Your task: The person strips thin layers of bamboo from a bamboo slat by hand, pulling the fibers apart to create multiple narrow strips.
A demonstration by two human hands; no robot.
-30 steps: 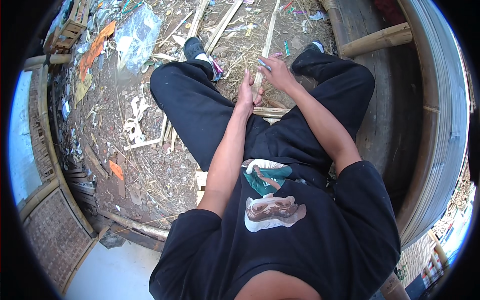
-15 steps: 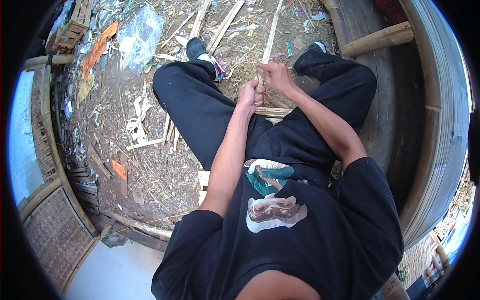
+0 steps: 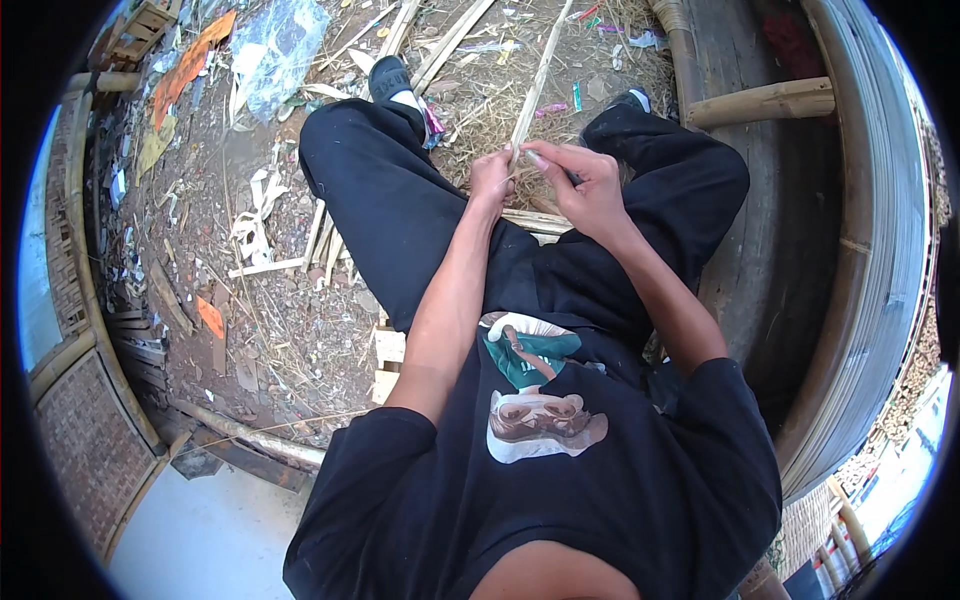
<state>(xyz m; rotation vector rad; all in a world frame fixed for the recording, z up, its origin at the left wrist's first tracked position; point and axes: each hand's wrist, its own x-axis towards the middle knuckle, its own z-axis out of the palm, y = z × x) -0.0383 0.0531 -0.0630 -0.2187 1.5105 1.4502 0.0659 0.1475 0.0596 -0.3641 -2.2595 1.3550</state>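
A long, pale bamboo strip (image 3: 538, 88) runs from between my knees out over the ground, its near end in my left hand (image 3: 490, 182). The fingers of that hand are closed round it. Close beside it on the right, my right hand (image 3: 588, 190) is closed in a pinch near the strip's near end. Between its thumb and fingers shows part of a small dark-handled tool (image 3: 572, 178); its working end is too small to make out. Thin fibres hang by my left fingers.
More bamboo strips (image 3: 452, 45) lie ahead, with short pieces (image 3: 318, 245) beside my left leg. A clear plastic bag (image 3: 278, 60) and an orange scrap (image 3: 195, 65) lie on the littered ground. A bamboo rail (image 3: 765, 102) stands at the right, a woven panel (image 3: 95, 440) at the left.
My right hand has turned and drawn back toward me, and the dark-handled tool now shows in it. My left hand keeps its hold on the strip. The whole view has shifted slightly.
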